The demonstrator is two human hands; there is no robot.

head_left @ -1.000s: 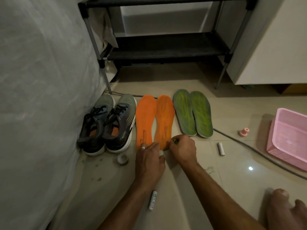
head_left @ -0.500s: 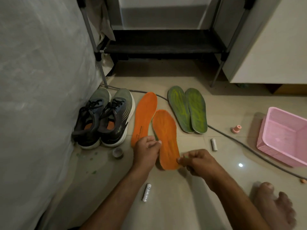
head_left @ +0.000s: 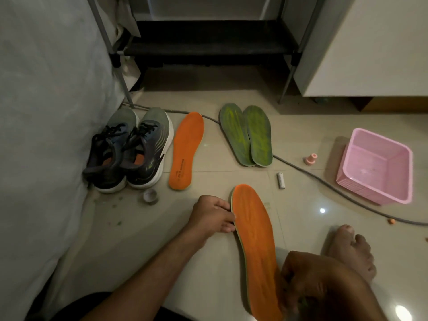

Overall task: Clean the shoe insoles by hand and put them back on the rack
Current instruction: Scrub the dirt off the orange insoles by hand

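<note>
I hold one orange insole [head_left: 253, 239] lifted toward me, its top face up. My right hand [head_left: 312, 281] grips its heel end at the lower right. My left hand [head_left: 213, 216] pinches its left edge near the toe end. The second orange insole [head_left: 186, 150] lies flat on the tiled floor beside a pair of grey running shoes [head_left: 130, 148]. Two green insoles [head_left: 246, 134] lie side by side further right. The black shoe rack [head_left: 208, 42] stands at the back, its lowest shelf bare.
A pink plastic basket [head_left: 375, 165] sits at the right. A grey cable [head_left: 324, 181] runs across the floor. A white battery [head_left: 281, 180], a small pink cap [head_left: 311, 159] and a tape roll [head_left: 150, 196] lie loose. My bare foot [head_left: 349, 251] rests at lower right. White fabric fills the left.
The right orange insole has been lifted off the floor and pulled toward me, away from its mate. My right hand moved down and right with its heel; my left hand followed along its edge.
</note>
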